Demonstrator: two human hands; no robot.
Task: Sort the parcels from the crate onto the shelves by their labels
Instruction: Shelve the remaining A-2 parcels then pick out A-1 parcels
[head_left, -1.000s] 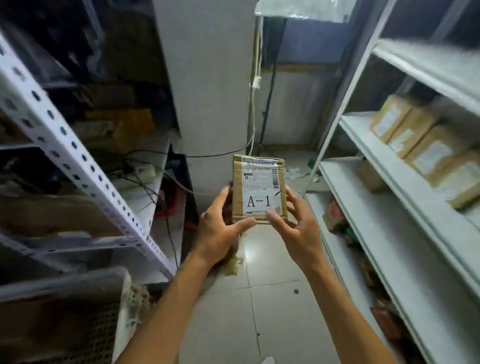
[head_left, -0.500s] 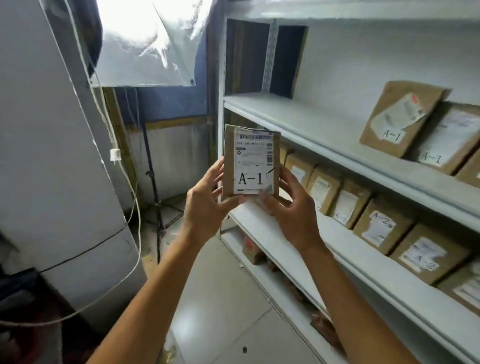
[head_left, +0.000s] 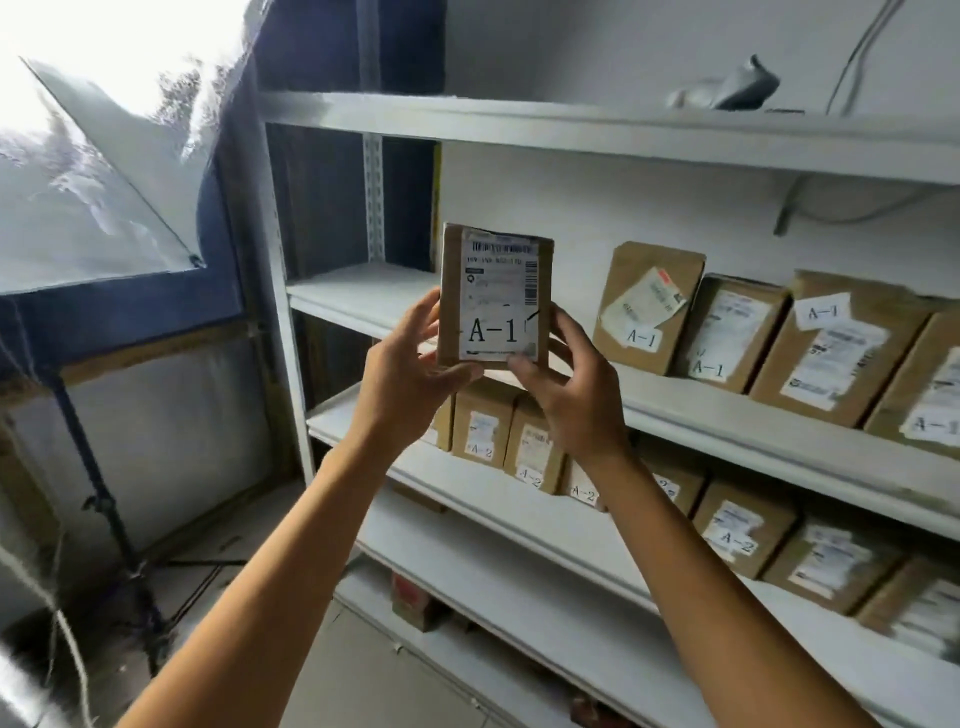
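Both hands hold the parcel (head_left: 494, 296) upright, label toward the camera. The left hand (head_left: 410, 364) curls round its lower left edge, thumb lying under the bottom; the right hand (head_left: 566, 384) pinches the lower right corner, thumb tip on the label's bottom margin and fingers (head_left: 563, 325) up the right side. So each hand is closed on the box, and it hangs in the air in front of the rack, level with the shelf (head_left: 363, 296) that carries the other A-1 parcels (head_left: 732, 332).

It is a small brown carton with flat faces and square edges, and it probably weighs little, given that fingertips alone keep it vertical. The card looks stiff enough to take a side squeeze without buckling (the glossy label is likely the slicker surface, so bare card is the better purchase). The side edges near the bottom are a sound place to hold, leaving the big "A-1" readable.

To its left that shelf shows bare board, while the row below (head_left: 519, 447) holds boxes marked A-2.
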